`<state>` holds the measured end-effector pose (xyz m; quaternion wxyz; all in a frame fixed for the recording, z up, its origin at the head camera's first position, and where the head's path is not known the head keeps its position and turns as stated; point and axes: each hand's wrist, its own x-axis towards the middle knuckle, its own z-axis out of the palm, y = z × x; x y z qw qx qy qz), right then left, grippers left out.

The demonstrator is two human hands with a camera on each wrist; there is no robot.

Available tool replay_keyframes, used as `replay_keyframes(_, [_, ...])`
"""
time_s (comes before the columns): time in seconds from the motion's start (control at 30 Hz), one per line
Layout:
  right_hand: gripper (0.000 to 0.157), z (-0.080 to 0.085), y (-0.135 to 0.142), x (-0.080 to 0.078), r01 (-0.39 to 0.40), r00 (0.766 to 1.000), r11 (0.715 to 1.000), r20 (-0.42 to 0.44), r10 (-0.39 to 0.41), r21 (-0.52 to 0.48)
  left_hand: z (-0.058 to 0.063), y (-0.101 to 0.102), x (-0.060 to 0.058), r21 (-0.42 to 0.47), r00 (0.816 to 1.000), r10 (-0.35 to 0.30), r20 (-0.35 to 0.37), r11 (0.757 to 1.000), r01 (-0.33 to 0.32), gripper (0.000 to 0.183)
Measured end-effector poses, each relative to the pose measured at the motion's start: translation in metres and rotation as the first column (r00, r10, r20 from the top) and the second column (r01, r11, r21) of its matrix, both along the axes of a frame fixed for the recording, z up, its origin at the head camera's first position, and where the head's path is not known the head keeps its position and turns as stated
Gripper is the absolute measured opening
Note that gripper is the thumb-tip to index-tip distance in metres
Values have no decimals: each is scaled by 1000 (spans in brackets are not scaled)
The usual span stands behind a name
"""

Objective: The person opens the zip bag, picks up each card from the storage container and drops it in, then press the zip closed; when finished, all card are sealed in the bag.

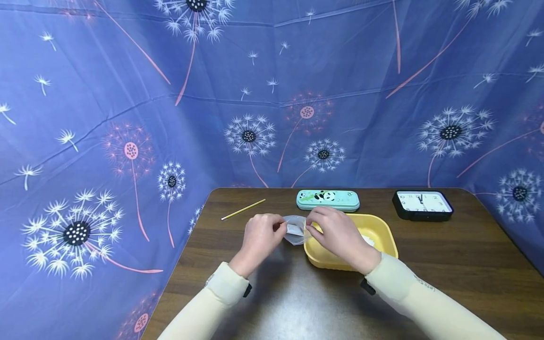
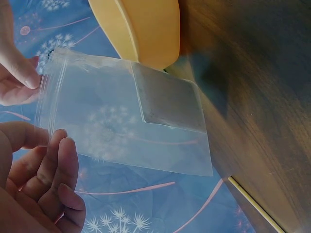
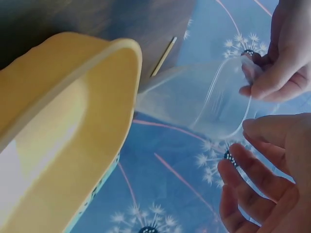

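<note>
Between my two hands hangs a clear zip-lock bag (image 2: pixel 107 107), its zip strip at the end nearest the fingers. A flat grey rectangular piece (image 2: pixel 167 99) lies inside the bag's lower corner. My left hand (image 1: pixel 262 235) pinches one side of the bag's mouth between thumb and forefinger. On the opposite side, my right hand (image 1: pixel 337 236) pinches the mouth with thumb and forefinger, its other fingers loosely bent. In the right wrist view the bag's mouth (image 3: pixel 228 97) is spread into a rounded loop. The right forearm passes over a yellow plastic basket (image 1: pixel 382 226).
Something white (image 1: pixel 368 241) lies in the basket. Behind it sits a mint panda pencil case (image 1: pixel 327 200). A yellow pencil (image 1: pixel 243 209) lies at the back left, and a black-framed clock (image 1: pixel 422 205) at the back right. Dandelion-print cloth (image 1: pixel 361 118) hangs around the wooden table (image 1: pixel 459 264).
</note>
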<state>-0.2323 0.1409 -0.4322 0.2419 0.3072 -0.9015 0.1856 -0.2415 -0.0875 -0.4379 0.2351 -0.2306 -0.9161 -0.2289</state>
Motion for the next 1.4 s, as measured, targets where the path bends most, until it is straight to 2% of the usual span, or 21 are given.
replay_keyframes(0.17, [8, -1, 14, -4, 34, 999, 999, 1, -34, -17, 0, -1, -1, 4, 1000, 4, -14, 1000, -4, 14])
replay_keyframes(0.3, [10, -5, 30, -12, 81, 995, 997, 53, -81, -5, 0, -1, -1, 10, 1000, 5, -21, 1000, -5, 15])
replay_keyframes(0.57, [10, -22, 65, -26, 169, 968, 983, 176, -178, 65, 1, -1, 0, 8, 1000, 5, -10, 1000, -5, 14])
replay_keyframes(0.87, [20, -43, 93, -40, 205, 942, 971, 244, -229, 120, 2, -1, 1, 9, 1000, 3, -8, 1000, -3, 13])
replay_keyframes(1.03, [29, -57, 103, -45, 230, 914, 958, 299, -273, 170, 2, -1, 0, 6, 1000, 0, -9, 1000, 0, 13])
replay_keyframes(1.23, [20, -75, 111, -46, 215, 894, 952, 349, -281, 216, 1, -1, 0, 6, 1000, 4, -4, 1000, -4, 14])
replay_keyframes(1.4, [35, -88, 114, -48, 189, 855, 964, 451, -255, 186, 1, -1, 1, 10, 1000, 2, 5, 1000, -2, 14])
